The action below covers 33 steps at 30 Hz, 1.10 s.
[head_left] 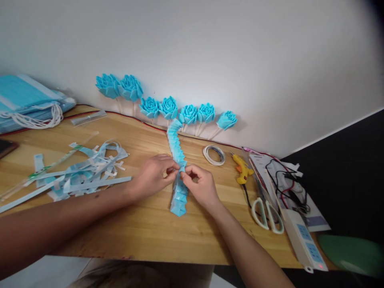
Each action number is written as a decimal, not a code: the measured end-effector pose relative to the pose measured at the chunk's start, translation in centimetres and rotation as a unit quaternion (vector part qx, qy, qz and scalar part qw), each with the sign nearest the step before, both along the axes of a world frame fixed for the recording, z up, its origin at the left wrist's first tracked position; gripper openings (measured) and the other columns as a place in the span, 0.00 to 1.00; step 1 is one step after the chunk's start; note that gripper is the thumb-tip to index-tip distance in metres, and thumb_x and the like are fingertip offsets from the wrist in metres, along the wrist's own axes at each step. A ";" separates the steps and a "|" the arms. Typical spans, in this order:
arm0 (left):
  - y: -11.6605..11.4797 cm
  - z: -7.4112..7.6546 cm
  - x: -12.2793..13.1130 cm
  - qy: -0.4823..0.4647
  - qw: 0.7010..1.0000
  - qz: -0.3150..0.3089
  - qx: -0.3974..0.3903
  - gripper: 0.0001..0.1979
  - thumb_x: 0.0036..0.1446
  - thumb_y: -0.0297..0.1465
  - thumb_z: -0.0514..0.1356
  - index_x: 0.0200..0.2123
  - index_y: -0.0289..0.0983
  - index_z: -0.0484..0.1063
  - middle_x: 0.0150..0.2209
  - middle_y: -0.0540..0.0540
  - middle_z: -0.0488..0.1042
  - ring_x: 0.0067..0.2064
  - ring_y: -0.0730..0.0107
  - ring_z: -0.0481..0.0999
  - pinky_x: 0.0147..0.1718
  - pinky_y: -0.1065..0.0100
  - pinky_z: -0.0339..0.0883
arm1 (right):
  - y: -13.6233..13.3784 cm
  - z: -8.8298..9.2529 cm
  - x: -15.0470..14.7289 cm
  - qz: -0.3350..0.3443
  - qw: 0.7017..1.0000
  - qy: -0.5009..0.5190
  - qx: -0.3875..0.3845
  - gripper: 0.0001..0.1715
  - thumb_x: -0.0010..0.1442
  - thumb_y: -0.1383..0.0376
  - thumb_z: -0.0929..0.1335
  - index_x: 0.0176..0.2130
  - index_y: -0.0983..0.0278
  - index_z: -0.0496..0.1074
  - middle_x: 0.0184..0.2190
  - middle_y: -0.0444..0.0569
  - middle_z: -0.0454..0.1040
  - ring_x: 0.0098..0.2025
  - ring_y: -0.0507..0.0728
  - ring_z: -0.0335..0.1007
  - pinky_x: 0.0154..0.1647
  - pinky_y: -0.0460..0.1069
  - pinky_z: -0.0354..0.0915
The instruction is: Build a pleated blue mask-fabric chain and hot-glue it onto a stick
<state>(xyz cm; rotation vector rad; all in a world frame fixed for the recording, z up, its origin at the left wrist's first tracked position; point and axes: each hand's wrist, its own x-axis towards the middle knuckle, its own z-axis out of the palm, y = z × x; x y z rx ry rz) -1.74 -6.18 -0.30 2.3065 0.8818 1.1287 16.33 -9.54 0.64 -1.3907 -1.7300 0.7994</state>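
Note:
Down the middle of the wooden table [144,232] runs a long overlapping row of light-blue folded pieces [175,145], curving toward the wall. Over its middle, my left hand [156,172] and my right hand [201,186] meet from either side. Both pinch a small blue folded piece [182,165] between thumb and fingers. My fingertips cover part of it, so its full shape is hidden. The near end of the row lies just below my hands.
Several blue fabric flowers [168,108] on sticks lean along the wall. Blue and white scraps [87,172] lie at left, near stacked face masks [27,96]. To the right are a tape roll [222,157], yellow glue gun [241,169], scissors [260,212] and power strip [300,236].

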 end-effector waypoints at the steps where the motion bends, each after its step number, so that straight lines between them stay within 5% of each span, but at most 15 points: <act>1: 0.0 0.0 0.0 -0.003 1.000 -0.002 0.000 0.08 0.60 0.27 0.57 0.29 0.36 0.72 0.25 0.50 0.72 0.30 0.71 0.70 0.32 0.70 0.61 | 0.0 0.1 0.0 0.000 1.000 0.001 0.000 0.12 0.55 0.60 0.66 0.24 0.61 0.64 0.19 0.40 0.62 0.23 0.50 0.56 0.25 0.45 0.56; 11: 0.0 0.3 0.0 -0.033 0.997 -0.015 -0.071 0.10 0.61 0.30 0.57 0.29 0.36 0.75 0.28 0.48 0.76 0.31 0.70 0.73 0.33 0.69 0.63 | 0.1 0.2 0.0 -0.004 1.000 0.021 -0.006 0.11 0.55 0.61 0.66 0.23 0.61 0.64 0.19 0.40 0.61 0.23 0.49 0.56 0.25 0.45 0.55; 17: 0.9 0.6 -0.4 -0.121 0.964 0.028 -0.234 0.12 0.61 0.39 0.57 0.38 0.36 0.71 0.32 0.49 0.77 0.33 0.70 0.74 0.33 0.70 0.66 | 0.2 0.2 0.5 0.005 0.994 0.089 -0.056 0.13 0.55 0.57 0.67 0.25 0.62 0.65 0.24 0.44 0.71 0.25 0.50 0.61 0.27 0.45 0.59; 20: 1.0 1.2 -0.5 -0.120 0.950 -0.002 -0.288 0.17 0.60 0.44 0.56 0.42 0.36 0.71 0.35 0.48 0.77 0.38 0.66 0.75 0.37 0.68 0.67 | 0.4 0.1 0.7 0.009 0.991 0.112 -0.073 0.14 0.55 0.57 0.68 0.26 0.62 0.64 0.25 0.44 0.71 0.26 0.51 0.62 0.28 0.46 0.59; 27: 0.5 1.6 -0.1 -0.093 0.948 -0.049 -0.301 0.12 0.54 0.38 0.58 0.25 0.36 0.65 0.23 0.54 0.64 0.28 0.75 0.62 0.29 0.72 0.58 | 0.3 0.2 0.7 0.038 0.990 0.096 -0.094 0.12 0.56 0.57 0.67 0.27 0.63 0.67 0.23 0.42 0.64 0.25 0.50 0.57 0.26 0.45 0.55; 33: 0.4 0.7 0.2 -0.066 0.952 -0.040 -0.297 0.12 0.53 0.38 0.57 0.24 0.36 0.64 0.22 0.55 0.60 0.27 0.76 0.59 0.26 0.73 0.53 | 0.1 0.4 0.4 0.037 0.993 0.057 -0.091 0.12 0.53 0.58 0.67 0.26 0.63 0.66 0.22 0.40 0.61 0.25 0.49 0.55 0.25 0.45 0.54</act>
